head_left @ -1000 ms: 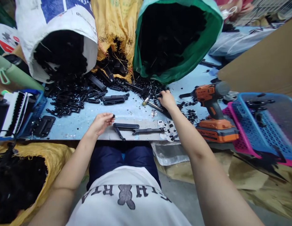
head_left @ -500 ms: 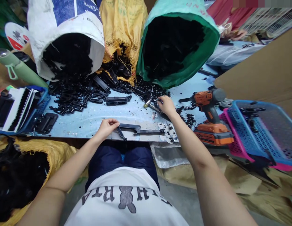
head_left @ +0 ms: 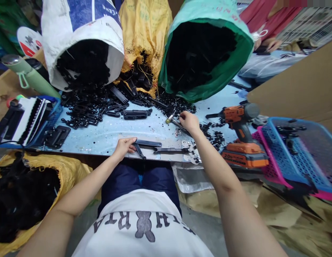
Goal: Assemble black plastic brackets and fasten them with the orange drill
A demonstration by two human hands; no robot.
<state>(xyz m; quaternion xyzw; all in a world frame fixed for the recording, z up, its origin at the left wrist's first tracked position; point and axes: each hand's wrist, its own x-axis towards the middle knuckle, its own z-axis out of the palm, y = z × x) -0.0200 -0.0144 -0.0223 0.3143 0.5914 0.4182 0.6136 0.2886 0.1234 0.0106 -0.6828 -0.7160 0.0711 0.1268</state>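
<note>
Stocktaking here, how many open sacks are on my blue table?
3: white sack at left, yellow sack in the middle, green sack at right. Others may be hidden behind.

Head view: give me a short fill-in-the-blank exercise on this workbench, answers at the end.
The hand at the hinged black part is the person's ____ one.
The power drill is black and ____.
The sack between the white sack and the green sack is ____.
Missing words: left; orange; yellow.

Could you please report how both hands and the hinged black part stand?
Left hand at one end of hinged black part. Right hand by small-parts pile. Brass-headed tool close by.
</note>
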